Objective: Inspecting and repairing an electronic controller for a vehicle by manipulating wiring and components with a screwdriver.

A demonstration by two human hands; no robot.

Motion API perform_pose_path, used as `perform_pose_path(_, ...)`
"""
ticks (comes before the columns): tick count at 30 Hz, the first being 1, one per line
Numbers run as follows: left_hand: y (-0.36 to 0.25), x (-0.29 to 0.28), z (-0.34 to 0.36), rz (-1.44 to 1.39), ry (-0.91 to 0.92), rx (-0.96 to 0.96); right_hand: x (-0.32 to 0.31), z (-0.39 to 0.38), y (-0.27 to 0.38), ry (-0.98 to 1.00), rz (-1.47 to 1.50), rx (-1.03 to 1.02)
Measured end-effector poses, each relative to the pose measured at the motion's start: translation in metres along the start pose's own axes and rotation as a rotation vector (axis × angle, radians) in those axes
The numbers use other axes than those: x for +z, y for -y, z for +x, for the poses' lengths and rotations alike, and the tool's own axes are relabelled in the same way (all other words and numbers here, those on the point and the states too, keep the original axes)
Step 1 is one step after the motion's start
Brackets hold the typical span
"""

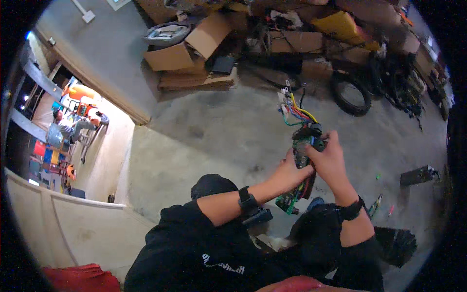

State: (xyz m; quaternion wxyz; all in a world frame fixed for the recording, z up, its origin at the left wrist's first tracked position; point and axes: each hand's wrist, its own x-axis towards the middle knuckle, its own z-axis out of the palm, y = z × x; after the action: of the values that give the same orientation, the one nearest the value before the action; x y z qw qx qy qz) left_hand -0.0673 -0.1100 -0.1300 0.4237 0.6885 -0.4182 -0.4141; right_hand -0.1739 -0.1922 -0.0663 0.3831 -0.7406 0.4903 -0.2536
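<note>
Both hands hold a wired circuit board [289,203] up in front of me, over the floor. Its green lower end shows below my fingers, with some red and dark wires along it. From the upper end a bundle of coloured wires [302,115] sticks out, tipped with pale connectors. My left hand [292,171] is closed round the middle of the board from the left. On the right side, my right hand [332,156] grips the upper part, thumb across the front and fingers at the dark top end. My hands hide part of the board.
A dark metal box-shaped case [416,176] lies on the floor at right, near pliers [375,205] and a black bin-like object [396,246]. Cardboard boxes [210,35], a tyre [350,95] and tangled cables [401,90] line the back. Beyond the left doorway sits another person [78,125].
</note>
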Motion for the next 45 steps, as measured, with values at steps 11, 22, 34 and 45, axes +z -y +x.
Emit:
perform_pose_path(11,0.019,0.002,0.013,-0.202,0.029,0.063,0.002,-0.006,0.010,-0.057,0.035,-0.056)
perform_pose_path(22,-0.002,0.006,0.002,-0.479,0.031,0.069,-0.002,-0.004,0.009,-0.064,0.090,-0.119)
perform_pose_path(34,-0.029,-0.020,-0.010,-0.216,0.080,-0.133,-0.006,-0.006,0.021,0.042,-0.104,-0.298)
perform_pose_path(45,-0.004,0.004,0.007,-1.019,0.355,-0.438,-0.019,0.011,-0.005,-0.161,-0.105,-0.295)
